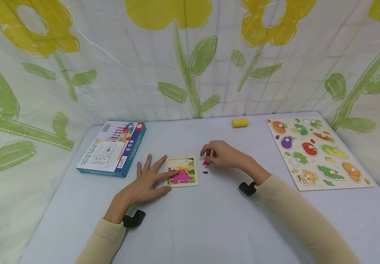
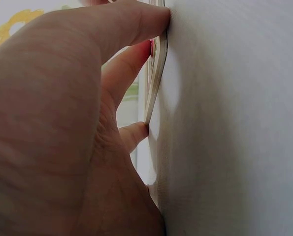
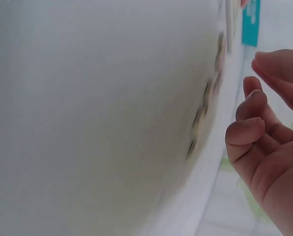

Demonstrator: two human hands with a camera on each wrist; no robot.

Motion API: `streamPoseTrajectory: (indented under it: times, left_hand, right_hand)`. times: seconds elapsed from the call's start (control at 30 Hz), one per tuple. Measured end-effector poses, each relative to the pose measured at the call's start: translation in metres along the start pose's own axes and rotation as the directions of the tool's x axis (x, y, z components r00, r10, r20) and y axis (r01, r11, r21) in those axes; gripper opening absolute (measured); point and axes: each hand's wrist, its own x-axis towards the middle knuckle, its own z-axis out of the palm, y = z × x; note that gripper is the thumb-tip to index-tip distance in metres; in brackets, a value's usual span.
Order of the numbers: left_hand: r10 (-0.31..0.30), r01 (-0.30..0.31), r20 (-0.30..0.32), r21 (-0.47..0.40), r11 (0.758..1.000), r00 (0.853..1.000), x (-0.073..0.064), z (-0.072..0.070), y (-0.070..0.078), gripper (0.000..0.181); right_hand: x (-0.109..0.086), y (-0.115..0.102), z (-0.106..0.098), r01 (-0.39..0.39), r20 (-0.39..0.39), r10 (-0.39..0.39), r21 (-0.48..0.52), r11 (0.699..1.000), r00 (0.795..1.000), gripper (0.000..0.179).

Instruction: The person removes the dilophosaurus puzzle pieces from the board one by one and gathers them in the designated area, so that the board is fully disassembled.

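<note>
A small wooden puzzle board (image 1: 190, 184) with a pink dinosaur picture (image 1: 182, 177) lies mid-table. My left hand (image 1: 145, 186) is spread at its left side. One straight finger touches the picture, and the thumb reaches the board's near edge, as the left wrist view also shows. Just right of the board are loose puzzle pieces: a pink one (image 1: 205, 163) and a dark one (image 1: 205, 172). My right hand (image 1: 222, 154) hovers over them with loosely bent fingers. In the right wrist view, thumb and forefinger stand apart with nothing between them, beside several flat pieces (image 3: 199, 115).
A boxed set (image 1: 110, 148) with a teal side lies back left. At the right lies a large vegetable peg puzzle (image 1: 321, 154). A yellow cylinder (image 1: 240, 123) rests near the back edge, before a flower-patterned curtain (image 1: 110, 73).
</note>
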Motion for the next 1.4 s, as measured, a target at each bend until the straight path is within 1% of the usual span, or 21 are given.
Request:
streamPoseTrajectory:
  times: [0.17, 0.37, 0.63, 0.8, 1.4]
  left_hand:
    - [-0.001, 0.001, -0.003, -0.001, 1.000, 1.000, 0.000, 0.000, -0.001, 0.057]
    - [0.003, -0.003, -0.002, -0.002, 1.000, 1.000, -0.001, 0.000, -0.002, 0.058]
    - [0.005, -0.005, 0.005, -0.013, 1.000, 1.000, 0.001, -0.001, -0.001, 0.059]
    - [0.001, -0.001, 0.010, -0.010, 1.000, 1.000, 0.000, -0.001, -0.002, 0.059]
    - [0.007, -0.007, -0.009, -0.016, 1.000, 1.000, 0.000, -0.001, -0.002, 0.059]
  right_hand:
    - [0.015, -0.014, 0.010, 0.051, 0.047, -0.049, -0.047, 0.998, 0.998, 0.019]
    - [0.027, -0.027, 0.018, 0.100, 0.087, -0.091, -0.101, 0.990, 0.992, 0.021]
    - [0.034, -0.033, 0.021, 0.073, 0.136, -0.053, -0.141, 0.987, 0.989, 0.025]
    - [0.035, -0.032, 0.022, 0.082, 0.156, -0.057, -0.154, 0.985, 0.986, 0.026]
    - [0.036, -0.031, 0.023, 0.056, 0.183, -0.028, -0.151, 0.987, 0.983, 0.027]
